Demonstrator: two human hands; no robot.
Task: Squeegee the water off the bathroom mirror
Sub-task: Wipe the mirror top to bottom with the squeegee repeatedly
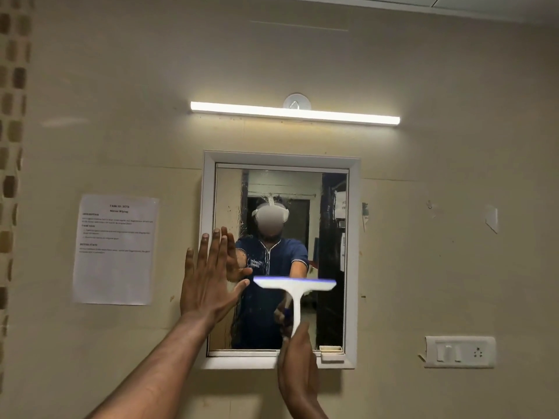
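Note:
A white-framed bathroom mirror (pixel 305 189) hangs on the beige wall, with water streaks and droplets on its left and middle glass. My right hand (pixel 298 355) grips the handle of a white squeegee (pixel 295 287). Its blue-edged blade lies level against the glass about two thirds of the way down, right of centre. My left hand (pixel 208 276) is flat with fingers spread, pressed on the mirror's left frame edge and the glass beside it. The reflection shows a person in a dark blue shirt wearing a headset.
A lit tube light (pixel 295 114) runs above the mirror. A printed paper sheet (pixel 116 249) is taped to the wall at left. A white switch and socket plate (pixel 459 352) sits at lower right. A small soap-like block (pixel 332 353) rests on the mirror's bottom ledge.

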